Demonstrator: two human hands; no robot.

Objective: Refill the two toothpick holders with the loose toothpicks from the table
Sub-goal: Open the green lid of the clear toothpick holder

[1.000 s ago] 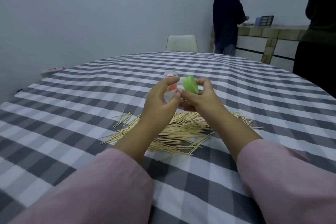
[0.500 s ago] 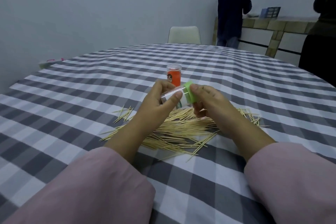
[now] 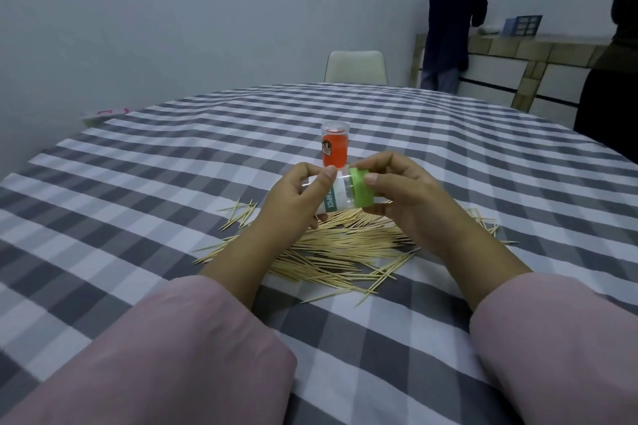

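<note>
The green-capped toothpick holder [image 3: 340, 195] is up off the table, lying on its side between both hands, clear body to the left and green cap [image 3: 361, 190] to the right, with a label reading "THPICK" showing on the barrel. The left hand [image 3: 293, 202] wraps its curled fingers and thumb around the clear body, thumb tip on top. The right hand [image 3: 402, 195] pinches the green cap, thumb on the near face and fingers curled over the far rim. Directly below them, the loose toothpicks [image 3: 341, 248] lie in a broad heap on the grey-and-white checked tablecloth [image 3: 155, 200], with a few strays fanned out to the left and right edges. Just behind the hands, the second toothpick holder [image 3: 333, 150] stands upright on the cloth, orange inside a clear shell, apart from the heap. Pink sleeves [image 3: 179, 348] cover both forearms. At the far side, a pale chair [image 3: 355, 67] sits against the table, and a person in dark clothing [image 3: 448, 31] stands at a stone-trimmed counter [image 3: 518, 48].
</note>
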